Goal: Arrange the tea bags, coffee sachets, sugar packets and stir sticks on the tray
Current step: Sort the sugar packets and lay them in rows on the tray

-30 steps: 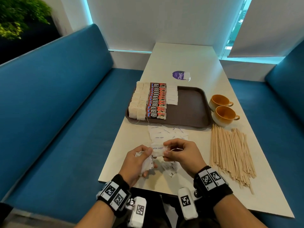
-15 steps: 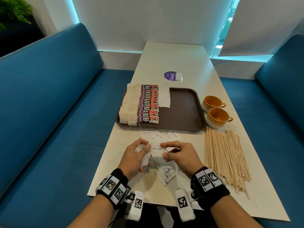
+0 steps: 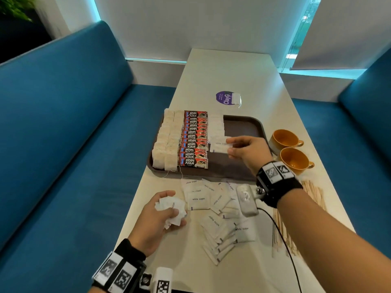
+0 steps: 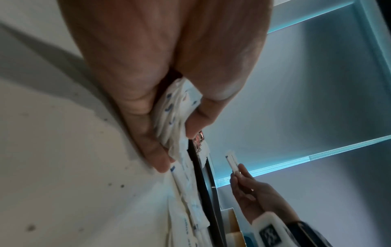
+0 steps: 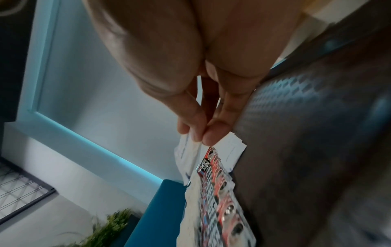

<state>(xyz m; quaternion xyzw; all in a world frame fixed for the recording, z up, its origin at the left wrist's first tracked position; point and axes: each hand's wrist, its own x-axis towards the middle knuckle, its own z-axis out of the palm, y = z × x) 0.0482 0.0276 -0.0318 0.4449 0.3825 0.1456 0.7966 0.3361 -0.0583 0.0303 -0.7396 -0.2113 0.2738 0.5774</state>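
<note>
The right hand (image 3: 247, 152) pinches one sugar packet (image 3: 219, 145) flat above the brown tray (image 3: 243, 125), its long axis running across toward the coffee sachets (image 3: 193, 140). The left hand (image 3: 157, 220) clutches a bunch of sugar packets (image 3: 171, 210) over the table (image 3: 228, 68).

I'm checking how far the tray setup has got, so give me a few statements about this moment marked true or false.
1. The right hand pinches a single sugar packet over the tray. True.
2. The left hand is empty. False: it grips a bunch of sugar packets.
3. The stir sticks already lie on the tray. False: they lie on the table, to the right of the loose packets.
4. The coffee sachets lie in a column on the tray, with tea bags to their left. True.
5. Both orange cups stand on the tray. False: they stand on the table beside it.
</note>
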